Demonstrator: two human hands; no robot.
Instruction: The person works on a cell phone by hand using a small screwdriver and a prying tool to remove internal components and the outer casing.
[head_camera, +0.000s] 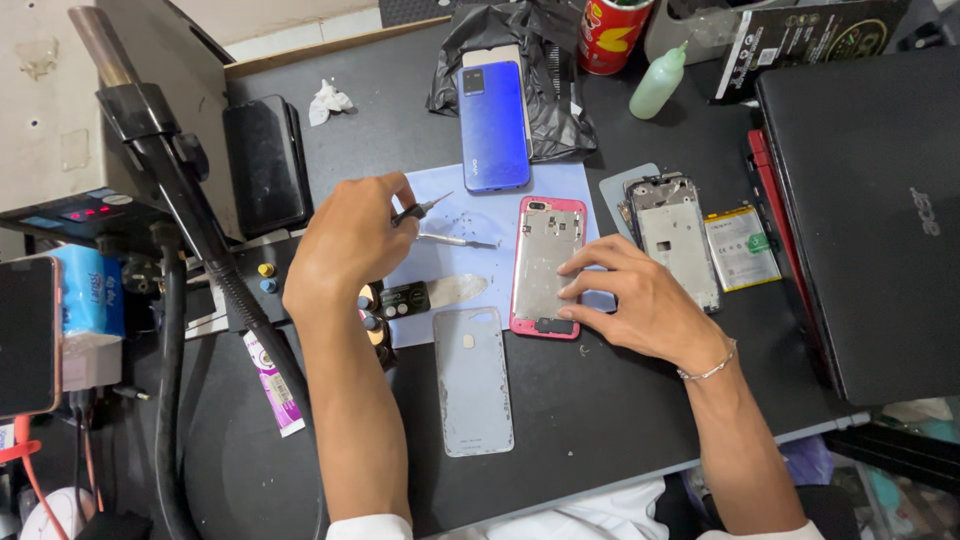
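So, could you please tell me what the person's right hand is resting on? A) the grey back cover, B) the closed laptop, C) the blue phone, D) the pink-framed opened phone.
D: the right hand lies with its fingers spread on the pink-framed opened phone, while the left hand holds a small screwdriver.

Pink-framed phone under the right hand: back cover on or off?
Off. The pink-framed phone lies with its bare metal inside showing; a grey back cover lies apart beside it. The right hand rests on its edge.
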